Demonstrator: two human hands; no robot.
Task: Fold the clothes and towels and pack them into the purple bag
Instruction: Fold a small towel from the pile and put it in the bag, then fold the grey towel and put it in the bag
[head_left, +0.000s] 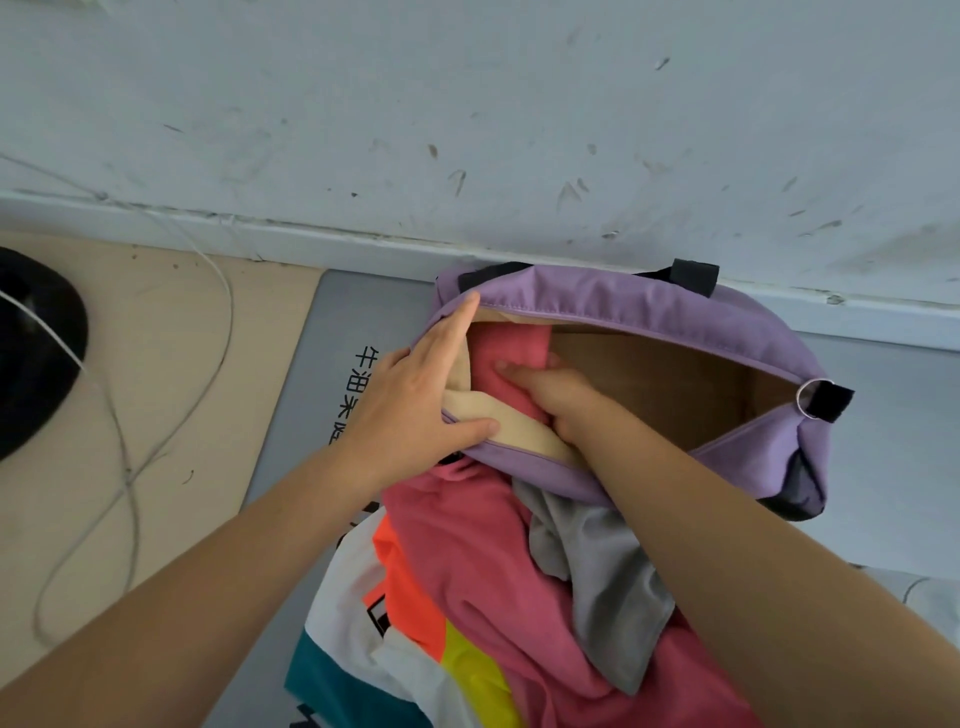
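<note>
The purple bag (623, 306) lies open against the wall, its tan lining showing. My left hand (415, 395) holds the bag's left rim apart, with the thumb on the near edge and a finger on the far edge. My right hand (556, 395) reaches inside the bag and grips a folded pink garment (511, 345) at the left end. In front of the bag lies a loose pile: a pink shirt (467, 561), a grey cloth (608, 582) and a multicoloured garment (395, 623) with orange, yellow, white and teal.
A scuffed white wall (467, 130) stands right behind the bag. A grey mat with printed characters (343, 322) lies under the bag, cardboard (171, 364) to its left. A thin white cable (130, 467) loops over the cardboard beside a black object (31, 353).
</note>
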